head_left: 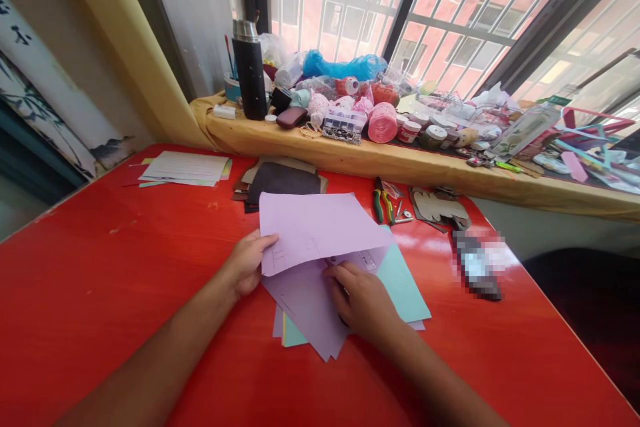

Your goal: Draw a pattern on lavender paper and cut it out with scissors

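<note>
A lilac sheet of paper (315, 223) with faint pencil lines is raised and tilted above the table. At its left edge, the thumb and fingers of my left hand (246, 260) pinch it. My right hand (357, 297) is closed at the sheet's lower edge, around what look like dark-handled scissors (343, 290), mostly hidden by my fingers and the paper. Beneath lie more lilac sheets (305, 310) and a mint-green sheet (407, 283), fanned out. A drawn outline shows on the lilac paper just beyond my right fingers.
Papers (185, 167) lie at the left of the red table (100, 280). Dark pieces (285, 183) are stacked behind the lilac sheet. Pliers (384, 203), card pieces (437, 207) and a blurred object (477, 267) lie right. A black thermos (250, 73) and jars crowd the sill.
</note>
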Demonstrator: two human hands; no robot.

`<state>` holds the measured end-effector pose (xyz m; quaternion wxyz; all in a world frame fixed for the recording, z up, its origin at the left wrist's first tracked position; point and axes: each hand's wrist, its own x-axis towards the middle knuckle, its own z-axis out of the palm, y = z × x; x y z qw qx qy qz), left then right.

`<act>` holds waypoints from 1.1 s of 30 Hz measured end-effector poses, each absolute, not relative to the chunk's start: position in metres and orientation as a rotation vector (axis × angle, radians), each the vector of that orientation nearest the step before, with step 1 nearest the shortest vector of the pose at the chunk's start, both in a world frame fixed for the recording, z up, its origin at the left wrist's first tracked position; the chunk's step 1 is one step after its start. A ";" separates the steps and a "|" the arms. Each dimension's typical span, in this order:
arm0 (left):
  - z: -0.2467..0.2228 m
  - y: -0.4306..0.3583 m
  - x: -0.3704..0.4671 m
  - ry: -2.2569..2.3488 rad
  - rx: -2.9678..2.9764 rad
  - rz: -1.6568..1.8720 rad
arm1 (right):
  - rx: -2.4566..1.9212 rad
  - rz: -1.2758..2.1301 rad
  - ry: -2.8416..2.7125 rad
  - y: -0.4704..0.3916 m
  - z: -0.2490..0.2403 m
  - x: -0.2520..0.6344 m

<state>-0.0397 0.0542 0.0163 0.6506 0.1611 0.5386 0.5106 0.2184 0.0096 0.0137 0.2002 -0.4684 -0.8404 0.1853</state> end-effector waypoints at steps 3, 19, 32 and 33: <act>0.016 0.053 -0.041 1.222 0.394 1.141 | -1.356 0.492 -2.253 0.013 0.010 0.240; 0.021 0.057 -0.064 1.450 0.915 1.084 | -1.357 0.750 -1.494 -0.005 0.040 0.294; 0.015 0.052 -0.079 1.469 1.297 0.730 | -1.121 1.356 -1.051 -0.006 0.052 0.261; 0.016 0.053 -0.082 1.495 1.319 0.738 | -1.098 1.375 -1.061 -0.003 0.049 0.257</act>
